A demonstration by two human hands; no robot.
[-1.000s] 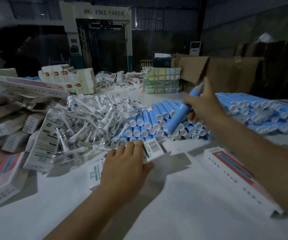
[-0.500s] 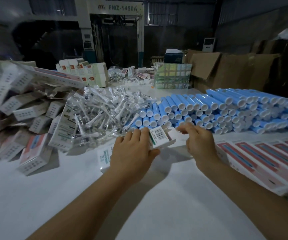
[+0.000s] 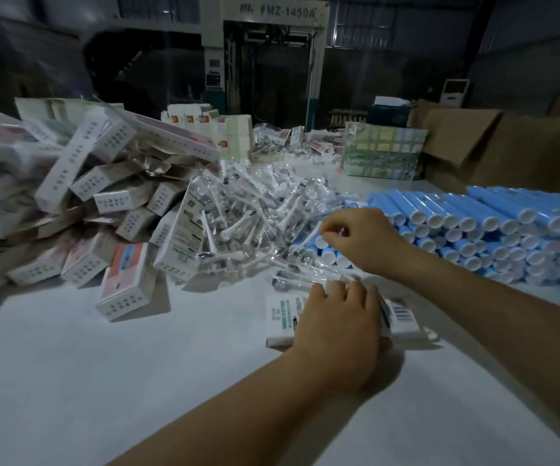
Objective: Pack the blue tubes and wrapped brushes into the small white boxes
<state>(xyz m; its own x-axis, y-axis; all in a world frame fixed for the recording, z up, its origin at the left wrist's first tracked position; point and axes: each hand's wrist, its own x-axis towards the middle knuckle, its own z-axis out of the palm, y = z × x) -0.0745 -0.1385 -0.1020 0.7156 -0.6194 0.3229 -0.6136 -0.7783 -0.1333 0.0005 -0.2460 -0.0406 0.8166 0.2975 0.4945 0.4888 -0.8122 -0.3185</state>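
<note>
A small white box (image 3: pixel 280 319) lies flat on the white table (image 3: pixel 103 381), its barcoded end (image 3: pixel 403 314) showing to the right of my left hand (image 3: pixel 339 327), which holds the box down, fingers curled over its far edge. My right hand (image 3: pixel 359 238) reaches over the near edge of the heap of wrapped brushes (image 3: pixel 255 216) and pinches a clear brush wrapper between thumb and fingers. The stack of blue tubes (image 3: pixel 494 227) with white caps lies to the right, just behind that hand. A wrapped brush (image 3: pixel 282 280) lies just beyond the box.
A pile of white boxes (image 3: pixel 96 203) fills the left side, some tipped toward the brushes. Brown cartons (image 3: pixel 494 142) and a wrapped bundle (image 3: pixel 382 153) stand at the back right, a large machine (image 3: pixel 271 62) behind.
My right hand let go of the blue tube at the box, then moved up and left to the brush heap. The view has swung left. My left hand stays on the box.
</note>
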